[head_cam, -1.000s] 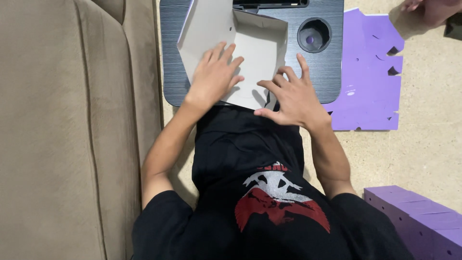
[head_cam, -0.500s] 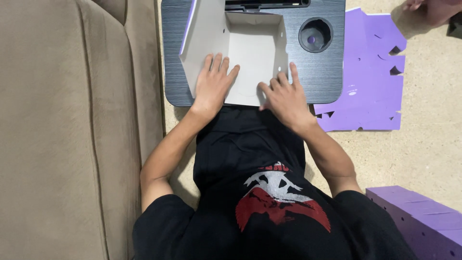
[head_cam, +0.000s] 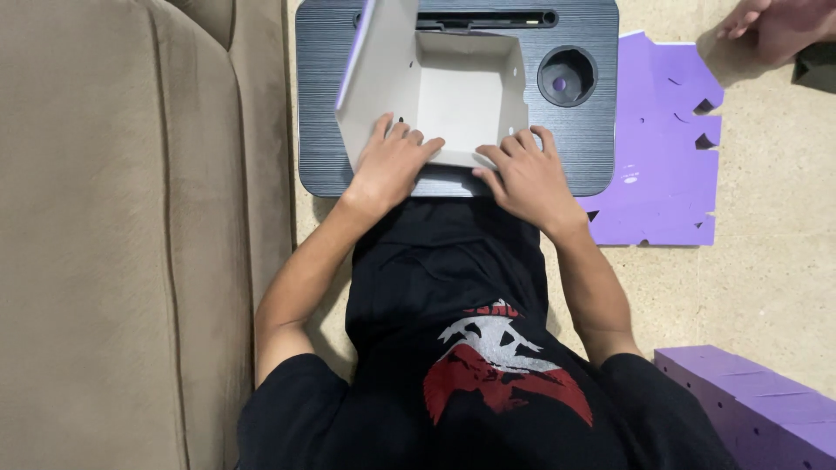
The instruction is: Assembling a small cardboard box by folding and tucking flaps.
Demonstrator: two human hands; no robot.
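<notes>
A half-folded cardboard box (head_cam: 461,96), grey-white inside and purple outside, sits on a dark lap tray (head_cam: 318,104). Its left flap stands upright and its side walls are raised. My left hand (head_cam: 389,165) presses the box's near left corner, fingers curled over the front edge. My right hand (head_cam: 525,174) lies flat against the near right corner, fingers pointing at the front wall. Both hands hold the box's front side.
The tray has a round cup hole (head_cam: 567,77) at its right and a slot along its far edge. A flat purple cardboard sheet (head_cam: 662,165) lies on the floor to the right. A folded purple box (head_cam: 749,400) is at lower right. A beige sofa (head_cam: 131,235) fills the left. Another person's hand (head_cam: 775,26) is at top right.
The box has gone from a loose tilted sheet to a squared box with raised walls. Both hands have drawn back from its floor to its near edge.
</notes>
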